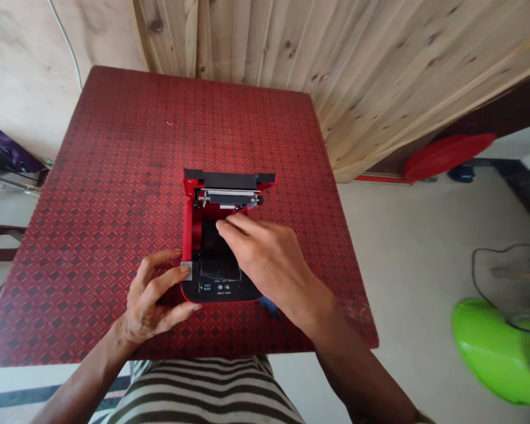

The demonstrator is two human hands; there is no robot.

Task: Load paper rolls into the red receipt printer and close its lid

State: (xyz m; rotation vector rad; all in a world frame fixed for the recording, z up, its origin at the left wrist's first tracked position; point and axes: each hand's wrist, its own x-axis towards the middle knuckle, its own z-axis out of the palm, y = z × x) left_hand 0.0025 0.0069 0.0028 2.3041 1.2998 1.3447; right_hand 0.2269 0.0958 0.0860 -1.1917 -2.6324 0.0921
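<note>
A small red and black printer [212,281] sits near the front of the red patterned table [115,176], its lid [229,178] swung up and back so the inner bay shows. My left hand [152,297] rests against the printer's front left corner, fingers spread and touching its side and a grey tab. My right hand [265,256] lies over the open bay from the right, fingers stretched toward the roller bar under the lid. Nothing shows in either hand. The right side of the printer is hidden by my right hand.
A wooden plank wall [335,65] stands behind the table. On the floor to the right lie a red lid-like object [446,154], a green plastic object [494,347] and a thin cable [481,265]. My striped clothing [203,391] is at the table's front edge.
</note>
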